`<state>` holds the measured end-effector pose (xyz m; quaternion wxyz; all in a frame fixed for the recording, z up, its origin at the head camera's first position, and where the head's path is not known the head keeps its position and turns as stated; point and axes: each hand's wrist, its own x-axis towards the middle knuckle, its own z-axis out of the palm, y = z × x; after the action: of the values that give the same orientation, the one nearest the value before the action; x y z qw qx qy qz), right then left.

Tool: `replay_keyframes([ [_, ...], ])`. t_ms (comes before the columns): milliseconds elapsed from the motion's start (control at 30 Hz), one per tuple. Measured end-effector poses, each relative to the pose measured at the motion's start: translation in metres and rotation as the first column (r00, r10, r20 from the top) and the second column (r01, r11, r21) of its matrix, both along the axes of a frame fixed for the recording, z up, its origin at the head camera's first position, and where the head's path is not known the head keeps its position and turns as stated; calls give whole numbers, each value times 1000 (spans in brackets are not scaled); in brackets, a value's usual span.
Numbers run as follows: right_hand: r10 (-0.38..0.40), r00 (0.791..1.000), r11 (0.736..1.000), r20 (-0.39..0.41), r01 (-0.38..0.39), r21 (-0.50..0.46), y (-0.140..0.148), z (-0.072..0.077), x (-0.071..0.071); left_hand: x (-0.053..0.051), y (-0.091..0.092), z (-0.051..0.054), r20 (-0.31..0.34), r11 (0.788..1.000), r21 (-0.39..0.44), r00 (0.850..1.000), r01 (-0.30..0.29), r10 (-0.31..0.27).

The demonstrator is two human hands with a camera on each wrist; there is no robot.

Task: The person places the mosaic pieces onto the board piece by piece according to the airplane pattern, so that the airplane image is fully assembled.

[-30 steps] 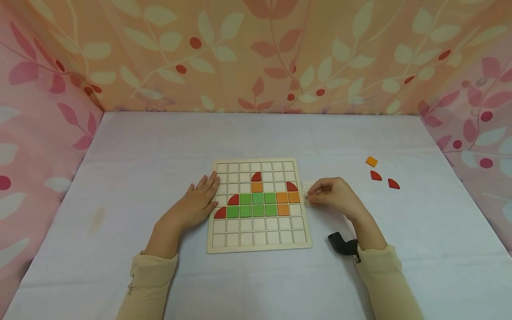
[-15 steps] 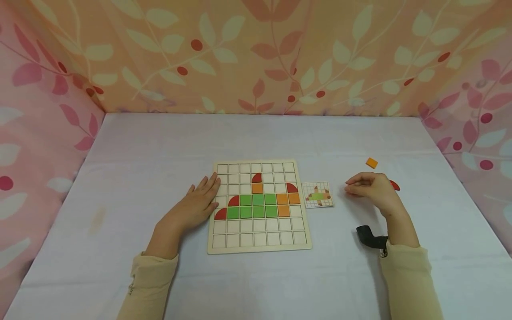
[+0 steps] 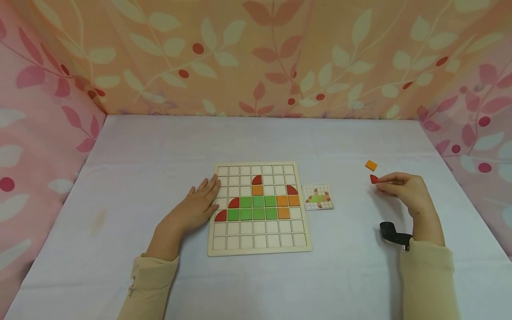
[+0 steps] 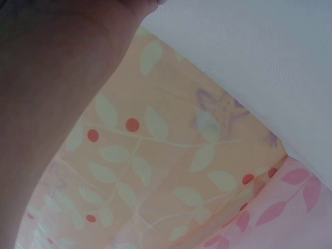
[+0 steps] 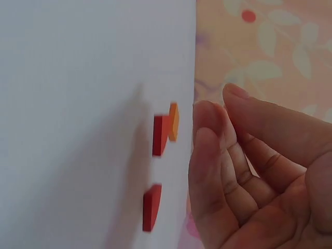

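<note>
My left hand [image 3: 194, 204] lies flat with straight fingers, its fingertips at the left edge of the wooden grid board [image 3: 260, 246]. Green square tiles [image 3: 258, 207], orange tiles [image 3: 282, 206] and red quarter-round tiles [image 3: 221, 216] fill part of the grid. My right hand [image 3: 410, 191] hovers at a loose red quarter-round tile [image 3: 374, 179]. In the right wrist view, the fingers of my right hand [image 5: 254, 171] are loosely bent, the thumb apart from them, holding nothing. Both red tiles [image 5: 151, 207] show there beside the orange tile [image 5: 174, 122]. In the head view, my hand hides one red tile.
A small pattern card [image 3: 318, 197] lies against the board's right side. One loose orange square tile [image 3: 371, 165] is on the white-covered table [image 3: 160, 146], beyond the red one. A black wrist device [image 3: 394, 233] sticks out by the right sleeve. Patterned fabric walls [image 3: 256, 58] surround the table.
My right hand has left the pattern card and moved right to the loose red tiles, uncovering the card. My left hand has stayed on the board's left edge.
</note>
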<state>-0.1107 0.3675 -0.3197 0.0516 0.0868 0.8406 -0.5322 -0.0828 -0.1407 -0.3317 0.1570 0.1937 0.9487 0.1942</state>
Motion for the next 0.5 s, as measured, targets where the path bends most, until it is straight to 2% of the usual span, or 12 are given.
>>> replay_keyframes([
  [133,-44,999,999,32,44,21,16,0,-1,0,0,1,-7,1000,1,1000,0,0],
  [367,-129,988,991,85,130,-13,37,-5,-1,1,-1,-1,-12,1000,-2,1000,-2,2],
  [500,-181,979,983,94,178,34,44,-9,-1,1,-1,-1,-8,1000,-2,1000,-2,2],
])
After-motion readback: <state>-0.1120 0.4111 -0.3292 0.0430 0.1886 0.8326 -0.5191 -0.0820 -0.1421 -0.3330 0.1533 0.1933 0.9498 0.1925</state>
